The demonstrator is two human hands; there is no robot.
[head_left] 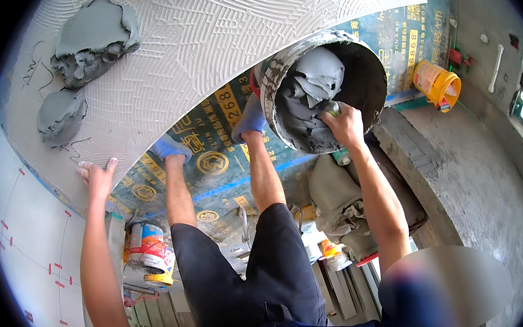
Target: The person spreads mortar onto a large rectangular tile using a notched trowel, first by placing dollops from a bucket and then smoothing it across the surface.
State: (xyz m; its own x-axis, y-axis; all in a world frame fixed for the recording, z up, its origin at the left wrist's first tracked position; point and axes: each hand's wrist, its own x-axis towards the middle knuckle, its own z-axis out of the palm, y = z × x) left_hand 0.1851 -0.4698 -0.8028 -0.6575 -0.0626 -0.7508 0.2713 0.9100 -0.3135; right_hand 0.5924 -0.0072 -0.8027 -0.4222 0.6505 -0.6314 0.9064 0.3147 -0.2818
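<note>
Only a short piece of the tool [331,109] shows, clasped in the right hand's [347,126] grip; its far end cannot be made out against grey mortar [319,73] inside the bucket [368,75]. The left hand [97,178], fingers spread, rests on a ridged panel [202,33], cut off above. A yellow pail [428,81] sits beyond the bucket.

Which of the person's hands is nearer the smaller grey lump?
Left. The left hand touches the pale sheet below the smaller grey lump in the picture; the right hand is farther off, gripping a tool handle in the large bucket.
</note>
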